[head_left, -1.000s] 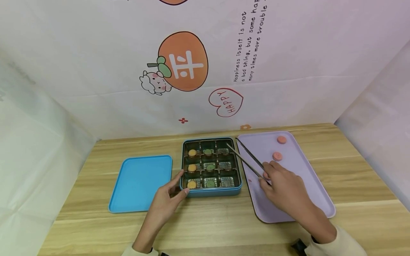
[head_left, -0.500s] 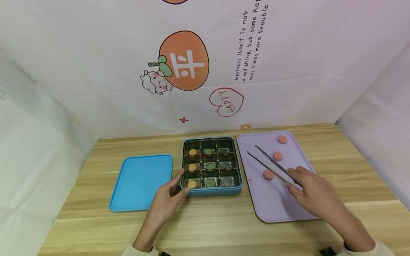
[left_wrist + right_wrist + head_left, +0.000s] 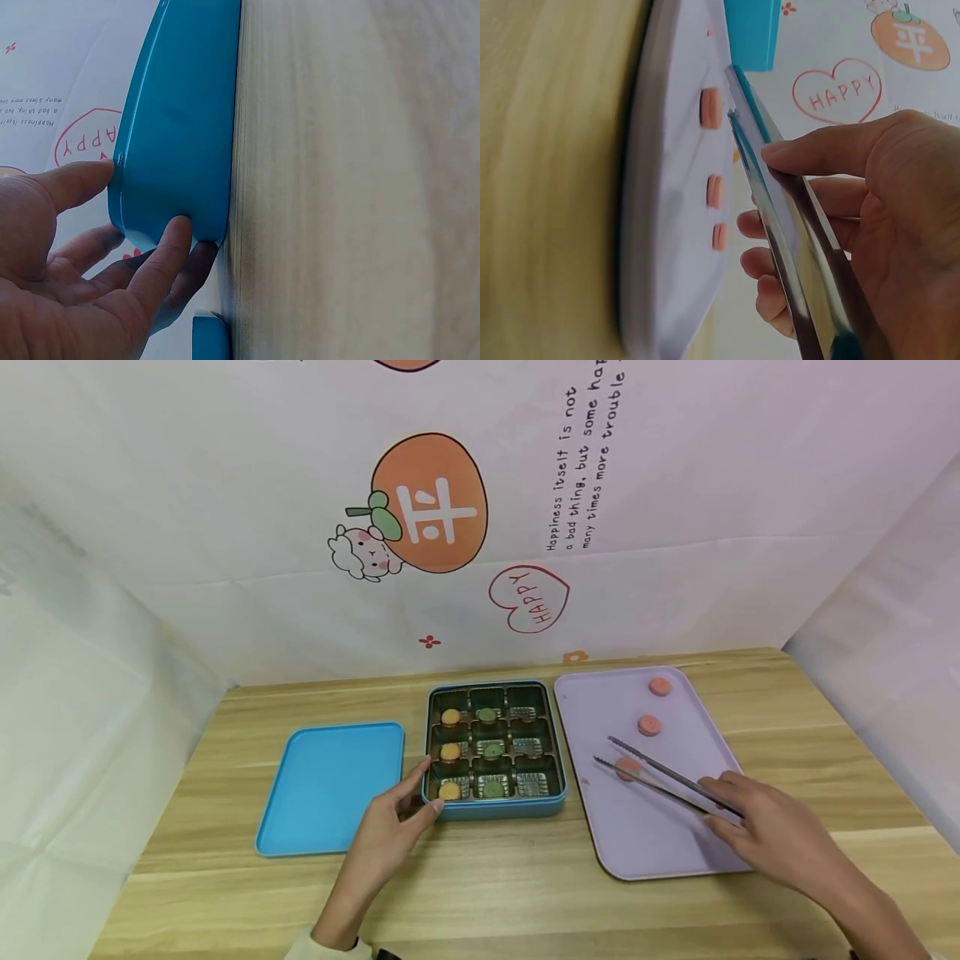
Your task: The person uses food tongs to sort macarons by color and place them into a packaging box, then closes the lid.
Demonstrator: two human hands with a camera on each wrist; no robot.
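Note:
At the near left corner of a blue tin (image 3: 501,810), my left hand (image 3: 384,839) rests with thumb and fingers against its rim and side. The tin's divided insert holds yellow macarons (image 3: 450,752) in the left column and green macarons (image 3: 492,750) in the middle one; the right column holds none. My right hand (image 3: 772,835) grips metal tongs (image 3: 783,259), their tips spread apart. They hover over the lilac tray (image 3: 637,852), about the nearest pink macaron (image 3: 628,767); the right wrist view shows the tips above that macaron and apart from it.
Two more pink macarons, a middle one (image 3: 649,725) and a far one (image 3: 660,686), lie on the tray. A blue lid (image 3: 330,789) lies left of the tin on the wooden table (image 3: 517,893). A printed cloth (image 3: 300,610) hangs behind.
My right hand has drawn the tongs from above the tin back to the right, over the tray, then lowered them toward the nearest pink macaron. My left hand stays on the tin.

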